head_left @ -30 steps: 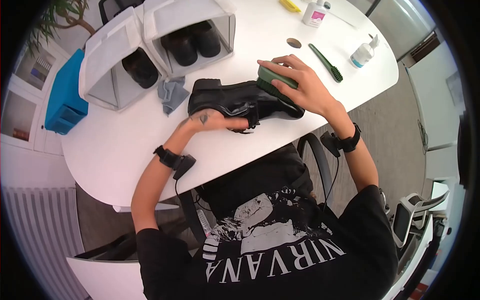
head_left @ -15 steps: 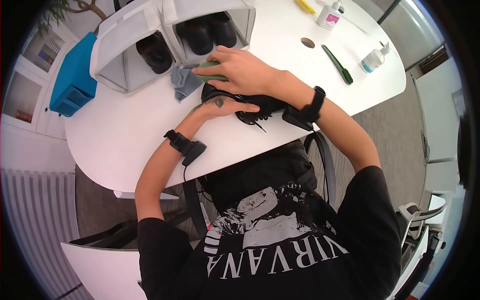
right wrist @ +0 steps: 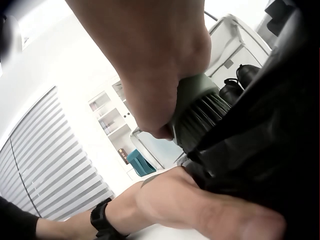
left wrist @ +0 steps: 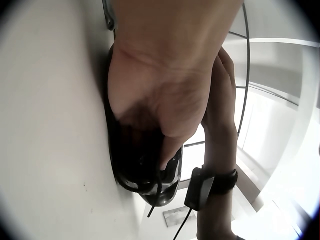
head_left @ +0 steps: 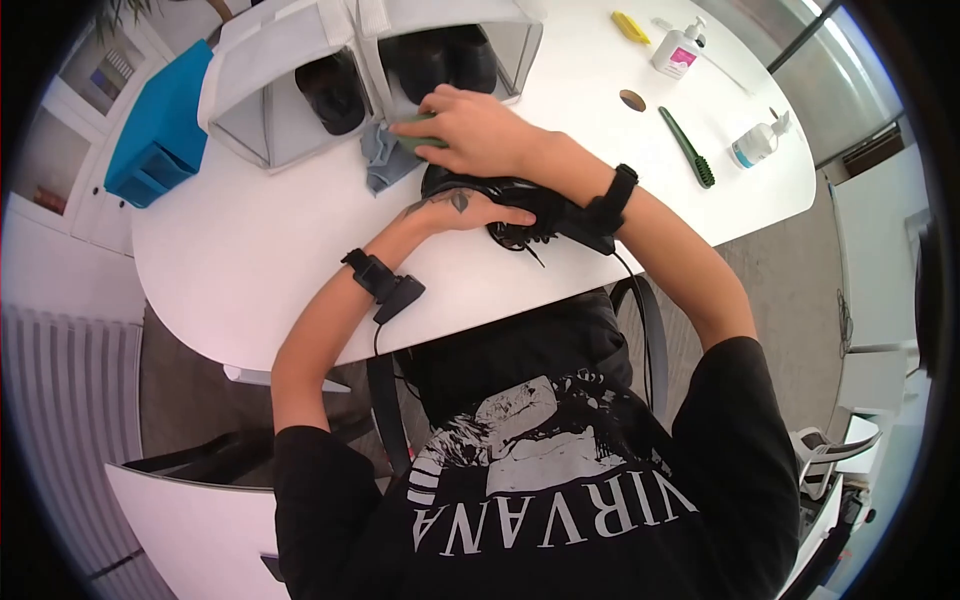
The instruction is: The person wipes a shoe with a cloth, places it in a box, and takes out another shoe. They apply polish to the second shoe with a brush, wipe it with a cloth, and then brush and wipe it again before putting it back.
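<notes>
Clasped in the right hand (head_left: 480,130), at upper centre of the head view: a green block-shaped shoe brush (head_left: 418,136), with bristles apparently against a black leather lace-up shoe (head_left: 500,187) resting at centre on the white tabletop (head_left: 250,270), loose laces (head_left: 515,237) trailing below. Held there by the left hand (head_left: 465,208), with thumb laid along the upper and fingertips lost in shadow. For the brush: likely light, rigid in the block, springy in the bristles, best grasped along both long sides. For the shoe: probably heavier, stiff at sole and heel, suppler and slippery on the glossy upper, best steadied at the ankle opening.

Counting outward: one grey-blue cloth (head_left: 383,160) just beside the brush; two shoe boxes (head_left: 270,65) at upper left, with one black shoe (head_left: 332,92) inside the left box and two black shoes (head_left: 440,65) inside the right; one teal organiser (head_left: 165,120) farther left; at upper right, one slim green brush (head_left: 687,145), two dispenser bottles (head_left: 676,57) and one yellow object (head_left: 630,27), too small to identify.
</notes>
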`<state>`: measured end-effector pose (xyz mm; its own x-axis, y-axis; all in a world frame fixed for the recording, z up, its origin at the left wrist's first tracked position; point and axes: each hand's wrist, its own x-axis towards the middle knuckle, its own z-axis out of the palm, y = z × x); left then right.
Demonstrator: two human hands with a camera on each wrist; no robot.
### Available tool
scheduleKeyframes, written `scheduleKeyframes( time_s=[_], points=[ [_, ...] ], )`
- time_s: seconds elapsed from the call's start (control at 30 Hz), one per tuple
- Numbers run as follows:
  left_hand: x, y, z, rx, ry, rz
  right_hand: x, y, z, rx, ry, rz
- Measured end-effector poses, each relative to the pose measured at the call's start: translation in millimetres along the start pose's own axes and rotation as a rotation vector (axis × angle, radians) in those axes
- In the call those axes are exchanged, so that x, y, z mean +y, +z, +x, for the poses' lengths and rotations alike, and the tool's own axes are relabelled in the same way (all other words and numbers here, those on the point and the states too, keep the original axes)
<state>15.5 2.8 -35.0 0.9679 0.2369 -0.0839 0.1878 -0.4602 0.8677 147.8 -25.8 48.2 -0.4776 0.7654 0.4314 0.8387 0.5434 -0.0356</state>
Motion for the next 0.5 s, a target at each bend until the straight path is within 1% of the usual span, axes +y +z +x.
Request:
scheduleKeyframes(
  time_s=[0.03,0.07,0.1,0.13,0.17,0.2,0.27,0.3,0.37,0.4,0.43,0.5],
  points=[
    [5.0,0.3,-3.7,0.022,-0.037,0.004,-2.3,-1.4,-1.1,-0.023,-0.004,-0.023],
    [7.0,-2.5,-2.7,-0.004,-0.083,0.037,-9.1,-5.2,-2.8,-0.053,-0.006,-0.042],
    [6.2,-2.8,-1.5,-0.028,-0.131,0.058,-13.6,-21.5,-13.8,-0.046,-0.019,-0.006],
    [5.9,-2.0,-1.8,-0.048,-0.177,0.074,-15.5,-35.2,-30.8,-0.040,0.012,-0.026],
    [17.7,-5.7,-7.3,-0.048,-0.100,-0.040,-15.7,-49.4,-50.5,-0.038,0.041,-0.048],
    [-4.3,1.2,0.2,0.047,0.041,0.006,-16.9,-65.2,-69.7,-0.038,0.066,-0.068],
    [5.7,-1.2,-4.2,-0.007,0.059,-0.163,-31.2,-104.2,-105.1,-0.067,0.118,-0.103],
    [-2.0,1.7,0.8,-0.056,-0.178,-0.089,-35.4,-119.6,-123.7,-0.101,0.188,-0.116],
    [-11.4,4.4,4.4,-0.100,-0.241,-0.142,-46.5,-138.2,-162.2,-0.148,0.337,-0.110],
    [-7.7,2.1,4.7,-0.118,-0.269,-0.160,-50.6,-144.1,-178.1,-0.155,0.406,-0.094],
    [-1.3,1.7,1.6,-0.082,-0.255,-0.110,-51.1,-146.9,-185.6,-0.157,0.470,-0.082],
    [-6.5,4.1,2.4,-0.037,-0.197,-0.088,-51.4,-140.4,-190.2,-0.084,0.455,-0.111]
  ],
)
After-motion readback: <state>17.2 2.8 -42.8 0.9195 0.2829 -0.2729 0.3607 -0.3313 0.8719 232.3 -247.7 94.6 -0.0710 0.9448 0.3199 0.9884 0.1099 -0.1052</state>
